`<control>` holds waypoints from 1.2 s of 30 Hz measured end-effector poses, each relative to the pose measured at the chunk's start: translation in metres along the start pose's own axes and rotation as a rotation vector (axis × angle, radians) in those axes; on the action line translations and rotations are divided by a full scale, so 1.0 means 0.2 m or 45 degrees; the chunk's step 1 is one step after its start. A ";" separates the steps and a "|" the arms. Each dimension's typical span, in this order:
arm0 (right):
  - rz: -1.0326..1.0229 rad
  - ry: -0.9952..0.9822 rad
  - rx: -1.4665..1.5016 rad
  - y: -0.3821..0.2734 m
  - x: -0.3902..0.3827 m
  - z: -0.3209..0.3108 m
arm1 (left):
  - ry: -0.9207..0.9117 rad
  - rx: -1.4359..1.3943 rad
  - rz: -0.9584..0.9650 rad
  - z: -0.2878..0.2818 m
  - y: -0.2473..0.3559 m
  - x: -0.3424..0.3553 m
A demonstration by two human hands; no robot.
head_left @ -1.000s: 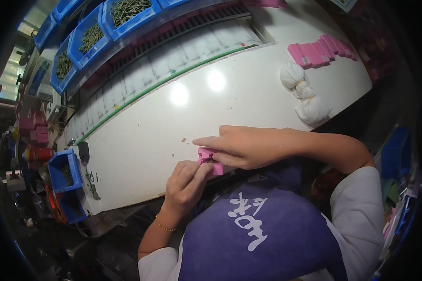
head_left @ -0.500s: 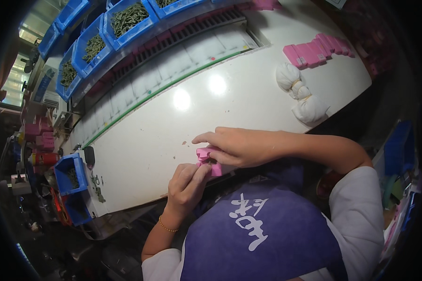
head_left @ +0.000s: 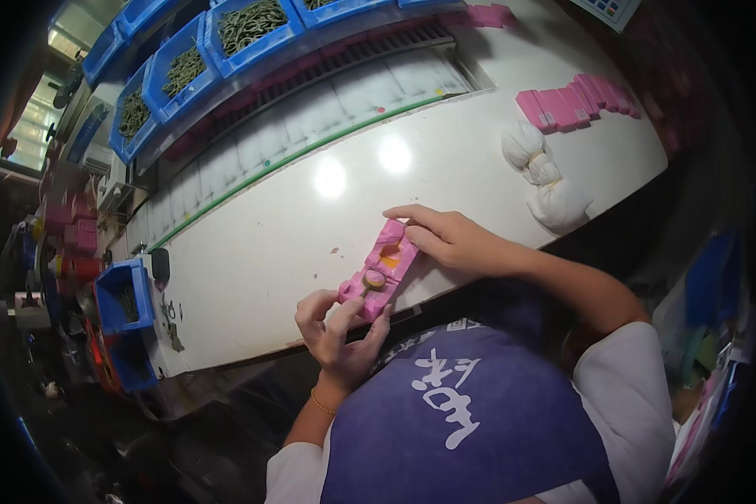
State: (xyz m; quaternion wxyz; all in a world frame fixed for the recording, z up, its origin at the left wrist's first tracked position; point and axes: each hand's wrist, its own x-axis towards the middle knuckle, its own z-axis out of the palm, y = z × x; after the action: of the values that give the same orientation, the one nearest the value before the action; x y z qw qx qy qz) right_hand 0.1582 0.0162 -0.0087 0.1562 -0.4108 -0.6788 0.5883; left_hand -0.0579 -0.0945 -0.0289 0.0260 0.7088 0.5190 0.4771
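A pink rubbery mould [head_left: 401, 270] lies opened out at the table's front edge, its two parts end to end. The far part has a hollow showing orange-yellow inside. A small rounded olive-coloured piece [head_left: 374, 280] sits on the near part. My left hand [head_left: 338, 333] grips the near end between thumb and fingers, one fingertip close to the olive piece. At the far end, my right hand [head_left: 450, 241] holds the mould's right side, its forefinger stretched over the top edge.
Blue bins [head_left: 254, 52] of tangled green pieces stand behind a white belt [head_left: 311, 139] with a green edge strip [head_left: 265, 175]. Pink blocks [head_left: 563, 109] line the right, near a tied white cloth bundle [head_left: 557, 202]. More blue bins [head_left: 147, 302] hang at the left.
The mould has gone from folded together under both hands to spread open, exposing the hollow and the olive piece. My right hand has moved up and away from my left.
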 end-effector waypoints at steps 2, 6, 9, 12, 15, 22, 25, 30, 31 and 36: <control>-0.476 0.361 -0.353 0.09 -0.03 0.05 | -0.065 -0.076 0.016 0.00 -0.03 0.02; -0.588 0.409 -0.790 0.07 -0.07 0.07 | -0.056 -0.130 0.009 -0.01 -0.06 0.06; -0.631 0.461 -0.825 0.10 -0.08 0.08 | -0.028 -0.129 -0.003 0.01 -0.06 0.05; -0.554 0.388 -0.740 0.02 -0.12 0.09 | 0.002 -0.366 -0.390 0.03 -0.12 0.01; -0.316 0.333 -0.328 -0.06 -0.13 0.10 | -0.031 -0.707 -0.524 0.00 -0.19 0.00; 0.023 0.060 -0.056 -0.03 -0.02 0.02 | -0.144 -0.990 -0.581 0.00 -0.23 0.04; -0.050 -0.010 0.055 0.02 0.01 0.05 | -0.157 -0.982 -0.606 0.00 -0.23 0.05; 0.011 -0.167 0.630 -0.04 -0.07 0.11 | 0.061 -1.291 -0.762 0.01 -0.23 0.10; -0.094 -0.152 0.749 -0.08 -0.10 0.12 | 0.144 -1.503 -0.886 0.01 -0.19 0.13; -0.411 -0.106 0.965 -0.16 -0.13 0.23 | 0.188 -1.951 -0.899 0.10 -0.10 0.26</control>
State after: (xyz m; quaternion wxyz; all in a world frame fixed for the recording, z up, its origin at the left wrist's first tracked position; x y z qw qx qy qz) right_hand 0.1306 -0.0326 0.0162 0.3592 -0.1884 -0.4756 0.7806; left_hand -0.0573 -0.0368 -0.0156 0.6128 0.2588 0.2436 0.7058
